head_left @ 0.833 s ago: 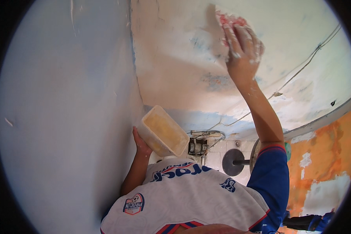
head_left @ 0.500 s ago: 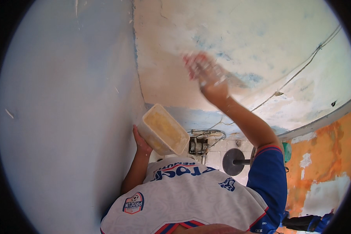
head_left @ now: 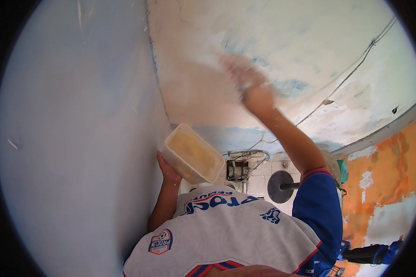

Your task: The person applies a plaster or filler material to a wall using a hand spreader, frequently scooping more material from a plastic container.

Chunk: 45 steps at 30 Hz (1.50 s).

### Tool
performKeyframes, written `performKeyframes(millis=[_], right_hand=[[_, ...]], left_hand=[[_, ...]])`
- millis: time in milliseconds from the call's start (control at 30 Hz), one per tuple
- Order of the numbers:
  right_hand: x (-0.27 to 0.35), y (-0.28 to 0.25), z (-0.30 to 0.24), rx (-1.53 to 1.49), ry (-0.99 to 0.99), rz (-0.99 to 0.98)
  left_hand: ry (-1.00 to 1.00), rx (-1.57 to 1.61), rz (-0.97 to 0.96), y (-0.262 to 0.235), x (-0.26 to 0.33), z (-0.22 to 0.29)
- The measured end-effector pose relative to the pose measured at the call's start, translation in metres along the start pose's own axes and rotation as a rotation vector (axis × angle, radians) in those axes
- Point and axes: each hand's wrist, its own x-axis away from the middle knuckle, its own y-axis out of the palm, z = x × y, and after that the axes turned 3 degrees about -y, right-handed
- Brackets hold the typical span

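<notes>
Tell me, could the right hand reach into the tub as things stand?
Probably yes: the left hand holds the tub with its opening uncovered, and nothing visible blocks the right hand.

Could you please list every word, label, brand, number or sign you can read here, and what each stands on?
I can't copy wording or brands, but it stands here:
Shirt: large blue lettering, upside down in the picture.
Shirt badge: a short word with a football; its tiny line is unreadable.
Shirt emblem: blue, too small to read.
Tub: no text seen.
</notes>
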Motion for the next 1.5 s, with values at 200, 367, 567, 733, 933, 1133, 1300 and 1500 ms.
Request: performKeyframes(millis=[200,367,567,733,933,1133,1300,1500], right_hand=[[0.0,0.01,0.034,0.236,0.295,0.239],[0.13,0.106,-0.032,0.039,0.233,-0.011],[0.042,0.009,-0.01,-0.137,0.333,0.449],[0.04,0.059,0.026,0.076,0.331,0.493],[0.18,0.145,-0.067,-0.248,0.391,-0.068],[0.084,0.033,-0.051,-0.363,0.596,0.369],[-0.078,-0.081,0.026,0.091,0.319,0.626],[-0.028,0.025,0.022,0.12,0.103,0.312]], left_hand=[[-0.02,0.004,0.041,-0.013,0.003,-0.003],[0.004,-0.1,0.06,-0.003,0.004,-0.006],[0.016,-0.051,0.103,-0.007,0.011,-0.004],[-0.009,-0.024,0.054,-0.006,0.013,-0.001],[0.039,-0.035,0.132,0.0,0.014,-0.001],[0.045,-0.02,0.152,-0.015,0.034,-0.004],[0.014,0.01,0.091,-0.008,0.044,-0.01],[0.004,0.009,0.144,-0.015,0.044,-0.025]])
